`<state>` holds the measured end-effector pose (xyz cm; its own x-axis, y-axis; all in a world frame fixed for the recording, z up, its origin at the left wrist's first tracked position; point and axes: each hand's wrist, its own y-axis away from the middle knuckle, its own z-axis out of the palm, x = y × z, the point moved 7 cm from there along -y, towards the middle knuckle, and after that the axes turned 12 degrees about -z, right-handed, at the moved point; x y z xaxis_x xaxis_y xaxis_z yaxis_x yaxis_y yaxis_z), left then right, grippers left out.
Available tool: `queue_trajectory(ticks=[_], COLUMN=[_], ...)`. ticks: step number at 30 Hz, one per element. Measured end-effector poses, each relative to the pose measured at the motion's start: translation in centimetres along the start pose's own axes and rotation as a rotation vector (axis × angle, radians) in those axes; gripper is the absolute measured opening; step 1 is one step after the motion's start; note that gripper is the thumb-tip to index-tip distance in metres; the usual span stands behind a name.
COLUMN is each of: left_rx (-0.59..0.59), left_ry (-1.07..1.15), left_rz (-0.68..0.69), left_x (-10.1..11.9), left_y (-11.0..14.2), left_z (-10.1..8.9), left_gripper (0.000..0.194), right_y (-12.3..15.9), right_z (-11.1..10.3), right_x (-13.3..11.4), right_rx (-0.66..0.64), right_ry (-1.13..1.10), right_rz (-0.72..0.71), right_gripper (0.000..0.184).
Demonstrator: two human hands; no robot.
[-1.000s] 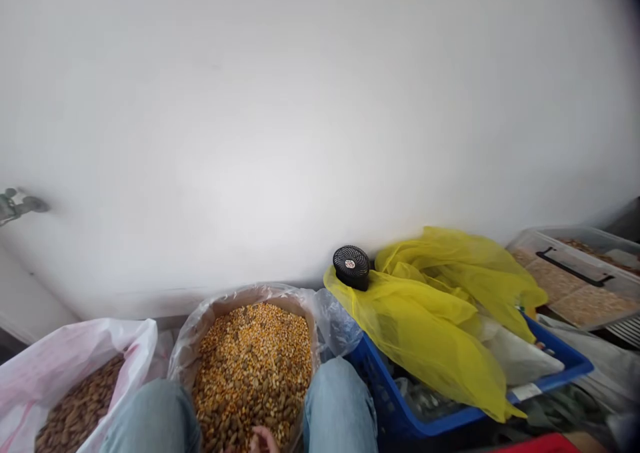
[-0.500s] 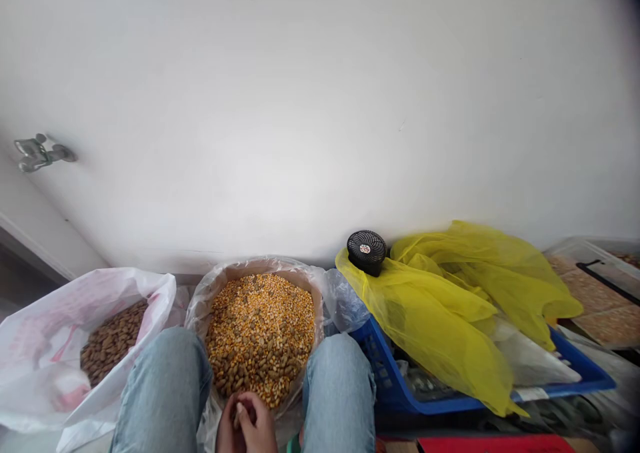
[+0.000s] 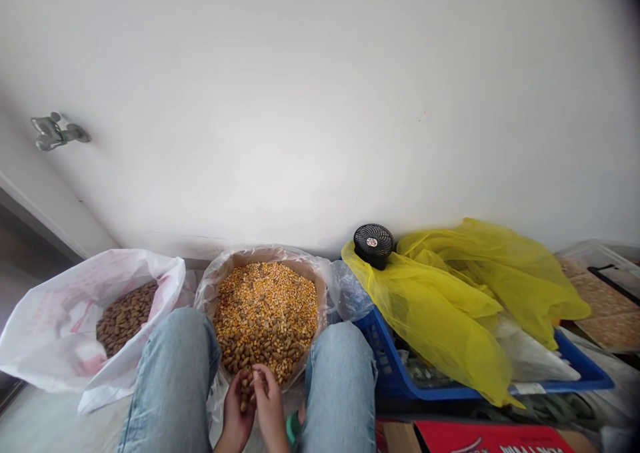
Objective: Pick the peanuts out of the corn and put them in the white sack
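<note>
Between my knees stands a clear plastic bag (image 3: 323, 293) full of yellow corn kernels (image 3: 270, 286). Brown oblong nuts (image 3: 245, 349), like peanuts in their shells, lie over the near part of the corn. My left hand (image 3: 239, 413) is cupped at the bag's near edge, palm up, holding several of these nuts. Beside it and touching it, my right hand (image 3: 269, 396) has its thumb and fingertips pinched together over the left palm. What the right fingertips grip is too small to make out. A white plastic bag (image 3: 45, 319) to the left holds more brown nuts (image 3: 125, 316).
Right of my knee, a blue crate (image 3: 435, 393) carries yellow mesh (image 3: 440, 306) with a small black fan (image 3: 373, 245) on it. A red box (image 3: 490, 436) lies in front. Behind is a white wall (image 3: 300, 106) with a metal tap (image 3: 57, 131). A clear container (image 3: 600, 286) stands far right.
My hands have moved up slightly and opened a little, so the nuts in my left palm now show. The view has tilted down and shifted slightly left.
</note>
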<state>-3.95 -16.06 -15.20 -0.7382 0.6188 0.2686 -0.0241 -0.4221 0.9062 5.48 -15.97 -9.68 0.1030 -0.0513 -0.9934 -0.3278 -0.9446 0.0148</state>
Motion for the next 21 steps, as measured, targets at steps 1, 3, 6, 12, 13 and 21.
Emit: queue_trajectory(ticks=[1,3,6,12,13,21], left_rx=[-0.027,-0.037,-0.026,-0.035,-0.051,-0.098], left_ry=[0.048,0.137,0.179,0.227,0.246,0.274], left_rz=[-0.060,-0.159,-0.182,-0.151,-0.144,-0.133], left_x=[-0.4,-0.9,-1.0,-0.8,-0.7,-0.4], left_y=[-0.1,-0.1,0.0,-0.7,-0.9,-2.4], left_z=[0.1,0.1,0.0,0.0,0.1,1.2], left_gripper=[0.013,0.013,0.011,0.019,0.019,0.017], right_y=[-0.2,-0.7,-1.7,-3.5,-3.8,-4.7], right_z=[-0.4,-1.4,-2.7,-3.4,-3.4,-3.0], right_x=[0.5,1.6,3.4,5.4,5.4,6.5], right_rx=[0.043,0.138,0.253,0.315,0.314,0.226], right_ry=[0.018,0.063,0.155,0.500,0.544,0.616], right_rz=[0.013,0.012,-0.011,-0.020,-0.020,0.078], right_gripper=[0.028,0.027,0.022,0.034,0.036,0.034])
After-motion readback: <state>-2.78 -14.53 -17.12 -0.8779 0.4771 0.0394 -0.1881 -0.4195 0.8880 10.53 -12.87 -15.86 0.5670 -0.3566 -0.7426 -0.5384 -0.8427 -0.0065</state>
